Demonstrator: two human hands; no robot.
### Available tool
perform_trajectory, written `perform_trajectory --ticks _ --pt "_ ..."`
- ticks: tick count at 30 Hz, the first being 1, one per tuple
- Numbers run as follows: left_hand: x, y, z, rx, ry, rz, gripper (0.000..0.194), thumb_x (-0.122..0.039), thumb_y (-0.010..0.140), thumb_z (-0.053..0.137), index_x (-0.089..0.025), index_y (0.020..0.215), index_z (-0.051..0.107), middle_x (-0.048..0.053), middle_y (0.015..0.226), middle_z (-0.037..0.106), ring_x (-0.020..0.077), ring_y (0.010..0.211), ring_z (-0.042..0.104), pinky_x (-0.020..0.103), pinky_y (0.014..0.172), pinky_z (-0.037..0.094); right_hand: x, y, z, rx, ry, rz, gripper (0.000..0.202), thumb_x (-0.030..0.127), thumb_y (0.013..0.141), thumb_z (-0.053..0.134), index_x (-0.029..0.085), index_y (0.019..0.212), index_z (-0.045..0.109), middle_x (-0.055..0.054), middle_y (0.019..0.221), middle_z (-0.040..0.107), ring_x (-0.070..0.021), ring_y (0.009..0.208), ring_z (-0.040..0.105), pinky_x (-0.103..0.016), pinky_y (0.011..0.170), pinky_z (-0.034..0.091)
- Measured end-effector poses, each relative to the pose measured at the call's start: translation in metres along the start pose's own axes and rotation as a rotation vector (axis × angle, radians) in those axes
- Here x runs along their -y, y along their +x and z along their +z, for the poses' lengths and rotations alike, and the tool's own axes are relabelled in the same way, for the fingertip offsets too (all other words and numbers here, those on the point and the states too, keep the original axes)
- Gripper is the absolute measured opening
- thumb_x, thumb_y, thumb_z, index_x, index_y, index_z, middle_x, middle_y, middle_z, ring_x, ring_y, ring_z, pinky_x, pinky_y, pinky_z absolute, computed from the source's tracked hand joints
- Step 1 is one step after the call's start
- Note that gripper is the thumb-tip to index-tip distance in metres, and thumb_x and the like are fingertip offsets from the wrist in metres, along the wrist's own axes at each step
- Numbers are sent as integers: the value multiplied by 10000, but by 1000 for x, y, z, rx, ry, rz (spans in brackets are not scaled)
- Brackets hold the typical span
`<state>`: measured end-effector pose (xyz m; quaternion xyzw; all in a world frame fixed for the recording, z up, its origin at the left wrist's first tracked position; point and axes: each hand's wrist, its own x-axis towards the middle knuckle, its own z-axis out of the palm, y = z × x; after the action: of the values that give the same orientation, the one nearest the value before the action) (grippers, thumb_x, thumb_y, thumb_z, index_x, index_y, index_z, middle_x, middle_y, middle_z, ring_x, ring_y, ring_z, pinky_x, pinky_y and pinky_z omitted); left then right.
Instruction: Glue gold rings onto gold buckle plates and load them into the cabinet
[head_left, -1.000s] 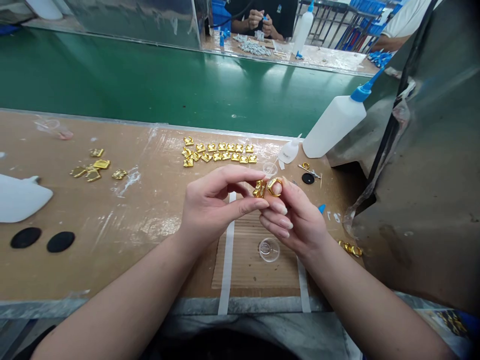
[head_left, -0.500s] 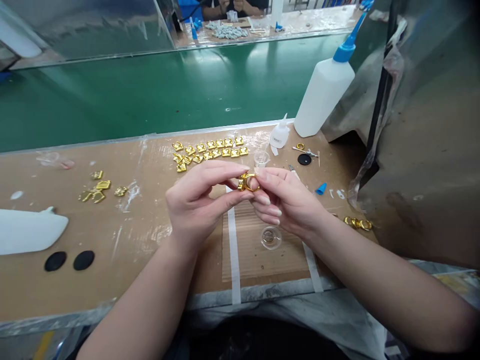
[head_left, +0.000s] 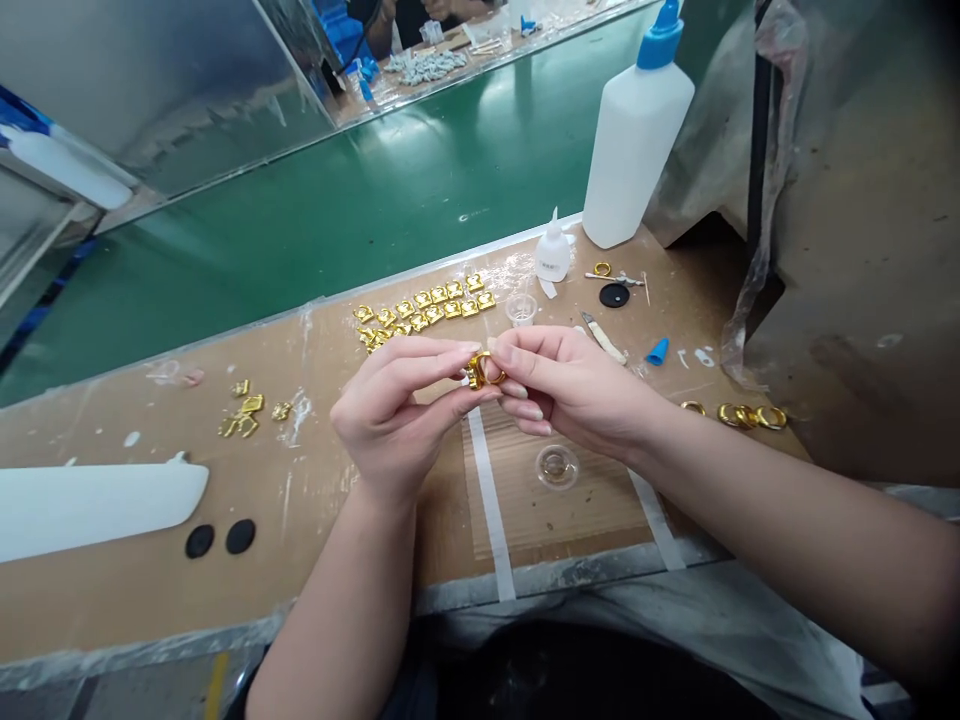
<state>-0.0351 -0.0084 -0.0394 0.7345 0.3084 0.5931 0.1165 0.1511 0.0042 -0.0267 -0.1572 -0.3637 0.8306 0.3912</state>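
A gold ring is held up between my two hands above the workbench. My left hand pinches its ornate head with thumb and fingers. On the other side, my right hand grips the plain band between thumb and forefinger. Beyond my hands, several gold pieces lie in two rows. A clear little cup stands just past my right fingers. Below my hands a round clear dish rests on a corrugated cardboard piece edged with white tape.
A large white bottle and a small dropper bottle stand at the back right. Nearby lie a knife, a blue cap and gold rings. At left are loose gold pieces, black discs and a white container.
The view has tilted and shifted, so the bench appears slanted. My hands still hold the gold ring in nearly the same grip, slightly turned.
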Motion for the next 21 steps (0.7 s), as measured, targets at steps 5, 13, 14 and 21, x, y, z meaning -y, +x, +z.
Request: perform_trajectory --ticks 5,13,14,21 --pt "-1 -1 -1 9 31 -12 409 -258 778 942 -353 1147 793 14 1032 784 187 898 745 340 763 643 0 1 -1 11 3 7 378 457 836 867 143 773 667 60 601 532 -45 474 424 -158 402 350" --pt "-1 -4 3 -30 -2 -82 393 -255 770 948 -354 1122 804 11 989 780 185 871 733 342 763 626 -3 2 -2 -2 62 45 355 448 816 882 136 799 713 57 623 523 -46 496 416 -155 418 338" --pt "-1 -4 4 -38 -23 -88 400 -247 769 949 -349 1127 804 14 992 779 182 873 732 339 770 623 -3 2 -1 -7 65 43 351 449 832 867 133 805 718 54 630 521 -46 499 417 -156 421 335" --pt "-3 -5 9 -77 -151 -181 405 -175 784 932 -290 1148 794 30 1012 788 169 926 735 294 793 622 4 -1 -1 -50 74 66 200 305 892 706 114 855 749 4 704 585 -70 531 481 -193 456 358"
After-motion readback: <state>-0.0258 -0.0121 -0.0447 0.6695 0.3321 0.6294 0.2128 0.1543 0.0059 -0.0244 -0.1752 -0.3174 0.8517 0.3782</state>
